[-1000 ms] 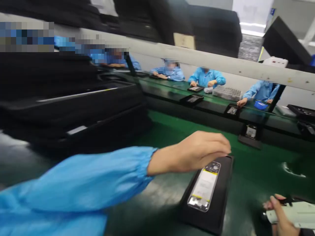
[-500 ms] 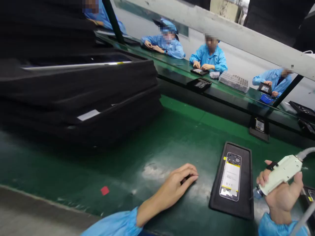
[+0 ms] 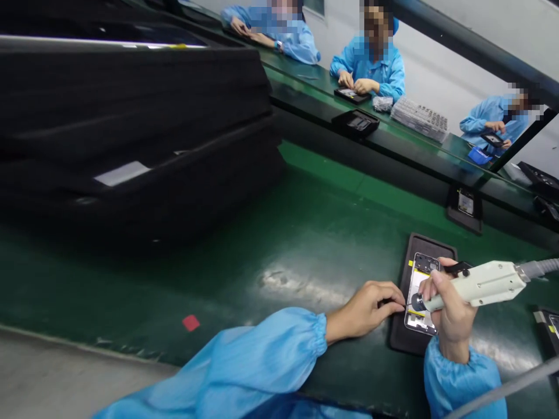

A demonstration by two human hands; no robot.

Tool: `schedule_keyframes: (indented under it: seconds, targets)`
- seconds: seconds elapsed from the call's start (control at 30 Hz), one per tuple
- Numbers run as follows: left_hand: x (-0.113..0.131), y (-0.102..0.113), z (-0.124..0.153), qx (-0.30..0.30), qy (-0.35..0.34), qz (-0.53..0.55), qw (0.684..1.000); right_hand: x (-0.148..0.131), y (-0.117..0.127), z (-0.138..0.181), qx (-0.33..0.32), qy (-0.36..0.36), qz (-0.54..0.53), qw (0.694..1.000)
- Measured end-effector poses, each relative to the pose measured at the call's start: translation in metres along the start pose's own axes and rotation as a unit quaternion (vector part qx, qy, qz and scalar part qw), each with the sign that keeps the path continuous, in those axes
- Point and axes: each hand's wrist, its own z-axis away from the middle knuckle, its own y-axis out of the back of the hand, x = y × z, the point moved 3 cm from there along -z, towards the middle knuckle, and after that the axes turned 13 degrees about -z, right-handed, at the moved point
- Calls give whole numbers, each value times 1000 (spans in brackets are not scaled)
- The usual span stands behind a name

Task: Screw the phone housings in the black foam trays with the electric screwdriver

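A black tray point(image 3: 410, 343) lies on the green belt point(image 3: 314, 233) and carries an open phone body point(image 3: 420, 272) with yellow tabs. My right hand point(image 3: 449, 308) is wrapped round a pale electric screwdriver point(image 3: 480, 283), whose tip points down at the phone's lower part. My left hand point(image 3: 367, 308) rests on the belt at the tray's left edge, its fingers curled with the tips pinched together near the driver's tip. What they pinch is too small to see.
A tall stack of black trays point(image 3: 131, 116) fills the left. Across the belt, several people in blue coats sit at a far bench point(image 3: 393, 134) with more trays. A red mark point(image 3: 191, 322) lies on the belt. Another tray point(image 3: 465, 206) stands beyond mine.
My right hand has swung the screwdriver down and left onto the phone. My left hand has slid right to the tray's edge. The view has dropped lower.
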Motion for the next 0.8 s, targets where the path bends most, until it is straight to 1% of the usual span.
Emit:
schedule_keyframes:
  seconds: [0.13, 0.4, 0.6, 0.7, 0.8]
  targets:
    - [0, 1, 2, -6, 1, 1, 1000, 8, 0, 1, -8, -14, 17, 1000]
    - [1, 0, 0, 1, 15, 9, 1000, 11, 1, 1, -29, -17, 26, 999]
    - [0, -1, 1, 5, 34, 6, 999, 10, -3, 5, -44, -15, 28, 999]
    - [-3, -2, 0, -6, 62, 24, 998, 7, 0, 7, -46, -15, 56, 997]
    - [-9, -1, -1, -16, 108, 81, 991, 4, 9, 8, -50, -15, 119, 991]
